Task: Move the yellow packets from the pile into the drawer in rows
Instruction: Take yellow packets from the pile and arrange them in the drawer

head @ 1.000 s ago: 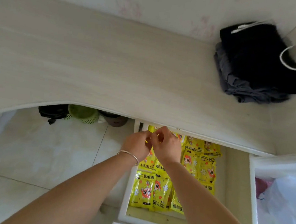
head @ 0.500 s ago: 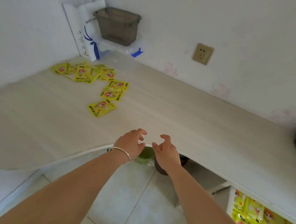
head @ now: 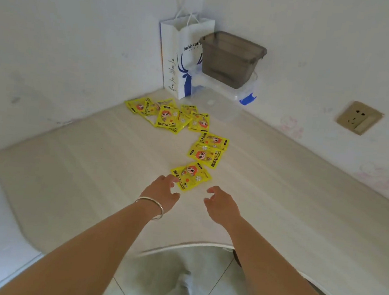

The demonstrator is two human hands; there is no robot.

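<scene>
Several yellow packets lie scattered on the pale wooden desk (head: 290, 204). The nearest yellow packet (head: 192, 175) lies alone, just beyond my hands. Two more packets (head: 208, 150) overlap behind it, and a loose pile (head: 168, 115) sits near the corner. My left hand (head: 164, 188), with a silver bracelet on the wrist, hovers at the nearest packet's left corner, fingers loosely spread, holding nothing. My right hand (head: 219, 202) hangs just right of that packet, fingers relaxed and empty. The drawer is out of view.
A white paper bag (head: 178, 57) stands in the desk's far corner beside a dark translucent bin (head: 230, 58) on a clear box. A wall socket (head: 358, 118) is at the right. Tiled floor (head: 176, 276) shows under the desk's curved front edge.
The view has swung from the drawer to the desk's left corner. Both hands left the drawer's packets and moved forward over the desk toward the nearest packet.
</scene>
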